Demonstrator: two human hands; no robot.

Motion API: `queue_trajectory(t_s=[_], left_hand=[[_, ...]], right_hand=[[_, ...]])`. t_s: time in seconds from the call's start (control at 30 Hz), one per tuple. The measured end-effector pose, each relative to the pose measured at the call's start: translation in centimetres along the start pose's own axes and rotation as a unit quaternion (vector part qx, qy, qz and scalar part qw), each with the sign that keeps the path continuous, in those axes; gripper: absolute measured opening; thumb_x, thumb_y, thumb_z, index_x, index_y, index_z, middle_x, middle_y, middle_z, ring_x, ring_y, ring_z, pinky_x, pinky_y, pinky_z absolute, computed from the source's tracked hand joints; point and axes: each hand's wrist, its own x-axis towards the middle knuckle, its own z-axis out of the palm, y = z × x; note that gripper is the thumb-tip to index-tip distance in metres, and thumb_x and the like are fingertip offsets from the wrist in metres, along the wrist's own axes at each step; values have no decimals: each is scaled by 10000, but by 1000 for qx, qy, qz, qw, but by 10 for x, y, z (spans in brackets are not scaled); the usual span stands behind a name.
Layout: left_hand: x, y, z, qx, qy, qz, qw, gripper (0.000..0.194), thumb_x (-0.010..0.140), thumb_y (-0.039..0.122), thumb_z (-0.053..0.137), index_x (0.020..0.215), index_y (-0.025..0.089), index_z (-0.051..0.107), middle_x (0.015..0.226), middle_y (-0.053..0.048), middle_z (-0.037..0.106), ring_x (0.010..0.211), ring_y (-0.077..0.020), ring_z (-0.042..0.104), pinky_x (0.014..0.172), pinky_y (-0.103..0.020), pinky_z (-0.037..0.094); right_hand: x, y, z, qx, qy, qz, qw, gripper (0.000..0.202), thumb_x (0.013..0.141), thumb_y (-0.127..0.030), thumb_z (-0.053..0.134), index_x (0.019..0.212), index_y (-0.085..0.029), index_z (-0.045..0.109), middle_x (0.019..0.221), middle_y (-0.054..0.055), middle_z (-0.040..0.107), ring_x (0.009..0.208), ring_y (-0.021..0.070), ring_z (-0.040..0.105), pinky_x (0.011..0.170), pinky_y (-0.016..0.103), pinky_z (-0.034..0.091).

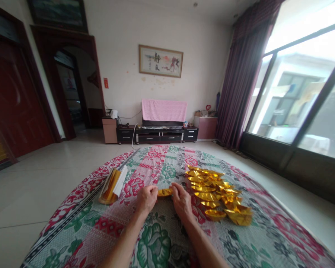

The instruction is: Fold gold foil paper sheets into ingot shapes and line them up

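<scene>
Between my two hands a small strip of folded gold foil paper (164, 192) is held level, just above the flowered cloth. My left hand (147, 199) pinches its left end, with the fingers curled in. At the other end, my right hand (181, 199) grips it between thumb and fingers. To the right lie several gold paper ingots (205, 196), boat-shaped and set in overlapping rows. On the left rests a curled stack of gold and white paper sheets (113, 185). My fingertips hide both ends of the strip.
A patterned cloth (156, 242) with red and green flowers covers the round table. Beyond it stand a low black cabinet (159, 136) and a screen draped with a pink cloth (164, 110). Purple curtains (237, 74) hang beside large windows on the right.
</scene>
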Motion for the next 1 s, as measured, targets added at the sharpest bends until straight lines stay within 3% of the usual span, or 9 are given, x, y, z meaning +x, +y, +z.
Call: queue_trajectory(t_s=[0.17,0.3,0.63,0.87,1.0], left_hand=[[-1,3,-3,-27,-7,-33,999,354,833,301,404,604,169,639,393,4,551,466,-119,572,515,-204,345],[-3,3,-6,-55,-7,-22,998,347,830,330,411,619,171,635,407,13,553,474,-120,587,521,-203,358],[-1,-18,2,-78,-9,9,997,301,761,368,479,844,187,704,795,-39,718,692,-165,663,592,-205,463],[2,-24,2,-87,-32,-19,996,365,753,419,474,934,188,691,921,-50,719,759,-182,668,674,-222,490],[5,-31,2,-73,-31,-28,996,404,742,452,476,967,188,685,919,-56,720,814,-211,665,633,-230,496]], right_hand=[[0,0,0,4,14,4,1000,374,803,-408,416,943,-184,680,823,49,705,663,173,633,601,242,486],[0,-1,0,16,7,7,1000,365,797,-394,427,951,-173,674,842,49,701,679,168,630,608,236,487],[-3,1,2,-7,28,-47,998,301,794,-334,441,882,-178,684,737,23,688,603,142,594,588,215,455],[-4,0,4,-10,28,-27,999,292,830,-297,406,894,-195,673,779,12,691,685,149,620,660,217,454],[-5,-3,3,-3,32,-33,999,301,841,-302,396,901,-190,670,795,22,686,722,151,621,689,217,453]])
